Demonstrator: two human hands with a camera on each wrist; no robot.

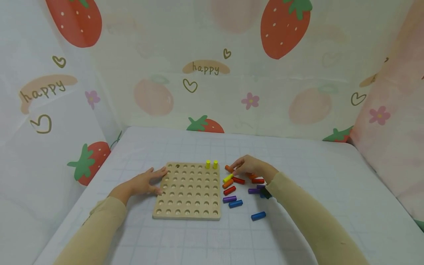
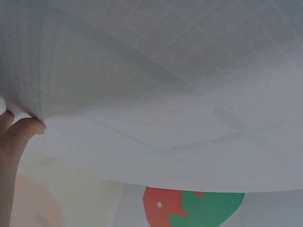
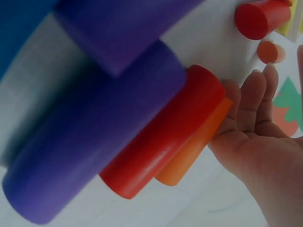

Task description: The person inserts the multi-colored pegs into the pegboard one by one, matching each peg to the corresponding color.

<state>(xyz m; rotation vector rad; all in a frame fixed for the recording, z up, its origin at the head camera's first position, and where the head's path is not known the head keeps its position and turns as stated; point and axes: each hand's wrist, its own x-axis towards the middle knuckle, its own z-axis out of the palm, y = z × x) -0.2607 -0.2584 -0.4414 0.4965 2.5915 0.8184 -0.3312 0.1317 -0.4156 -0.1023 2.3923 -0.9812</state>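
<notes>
On a white gridded tablecloth (image 1: pixel 172 239), a square wooden pegboard (image 1: pixel 189 191) is touched by the spread-fingered left hand (image 1: pixel 145 182). The right hand (image 1: pixel 250 165) is held over loose coloured cylindrical pegs (image 1: pixel 229 190); whether one is pinched cannot be told. Two yellow pegs (image 1: pixel 208 164) are seated in the board.

Free tabletop (image 1: pixel 185 243) before the board (image 1: pixel 186 190), loose pegs (image 1: pixel 229 190) crowding right fingers (image 1: pixel 239 162), yellow pegs (image 1: pixel 208 164) standing at board's far right

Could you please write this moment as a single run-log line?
Left hand: at left edge of pegboard | right hand: among loose pegs, grip unclear | pegboard: two yellow pegs upright, far row's right end
</notes>
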